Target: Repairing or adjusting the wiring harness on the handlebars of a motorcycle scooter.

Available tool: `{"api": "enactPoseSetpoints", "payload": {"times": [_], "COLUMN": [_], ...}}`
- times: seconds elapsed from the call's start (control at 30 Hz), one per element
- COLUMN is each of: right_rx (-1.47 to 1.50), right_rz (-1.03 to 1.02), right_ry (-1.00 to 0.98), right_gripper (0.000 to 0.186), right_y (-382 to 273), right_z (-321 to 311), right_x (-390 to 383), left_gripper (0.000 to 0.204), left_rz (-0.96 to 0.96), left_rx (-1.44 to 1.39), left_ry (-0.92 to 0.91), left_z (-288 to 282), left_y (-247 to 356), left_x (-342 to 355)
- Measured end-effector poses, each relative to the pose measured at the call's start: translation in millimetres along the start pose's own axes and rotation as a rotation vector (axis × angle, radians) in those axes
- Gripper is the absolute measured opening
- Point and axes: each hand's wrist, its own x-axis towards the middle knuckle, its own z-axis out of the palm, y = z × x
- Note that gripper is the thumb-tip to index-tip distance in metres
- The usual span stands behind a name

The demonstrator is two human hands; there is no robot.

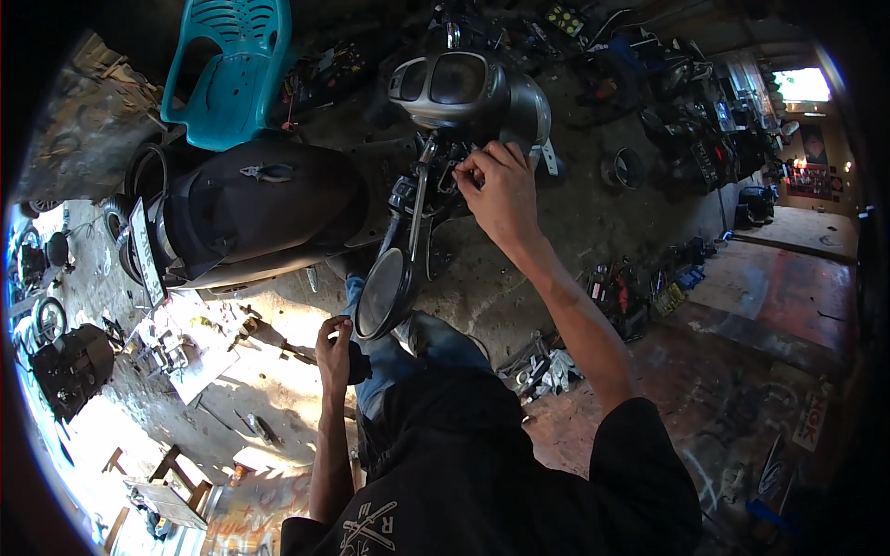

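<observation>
Before me, just below a silvery-grey rounded housing with two dark windows (450, 79), is a bright metal handlebar with black fittings (420, 199) on a dark motor scooter. The person's right hand (501, 190) reaches its inner end, fingertips bent close together; whether that grip is closed on a part, I cannot tell. The bar looks stiff and firmly mounted, best held along its bare length. From it leans a round, black-rimmed mirror (385, 295), probably smooth and fragile, safer by rim or stem. The left hand (334, 347), fingers curled, is just beside its lower edge; its grip is unclear too. Further left, pliers (267, 172) lie on a broad black seat (311, 199), near a turquoise plastic chair (232, 83).
</observation>
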Motion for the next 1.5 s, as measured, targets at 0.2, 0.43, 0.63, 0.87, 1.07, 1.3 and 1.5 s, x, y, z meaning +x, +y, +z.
{"api": "enactPoseSetpoints", "payload": {"times": [0.2,0.43,0.63,0.87,1.07,1.3,1.5], "right_rx": [0.066,-0.126,-0.213,-0.31,-0.317,-0.284,-0.199], "right_rz": [0.008,-0.126,-0.204,-0.292,-0.362,-0.412,-0.385], "right_ry": [-0.033,-0.062,-0.153,-0.23,-0.263,-0.225,-0.36], "right_gripper": [0.013,0.012,0.012,0.013,0.011,0.013,0.014], "right_y": [3,-1,-2,-2,-4,-1,-2], "right_z": [5,-6,-11,-9,-10,-5,-10], "right_x": [1,6,11,16,21,22,26], "left_gripper": [0.035,0.032,0.033,0.031,0.031,0.032,0.029], "left_rz": [0.043,0.043,0.078,0.097,0.083,0.153,0.079], "left_rx": [-0.015,-0.014,-0.103,-0.118,-0.125,-0.091,-0.153], "left_ry": [0.018,0.027,0.012,0.036,0.062,0.098,0.084], "left_z": [-1,3,8,7,2,0,-3], "left_y": [-5,4,-1,4,-2,-11,-10], "left_x": [3,1,6,6,4,1,0]}}
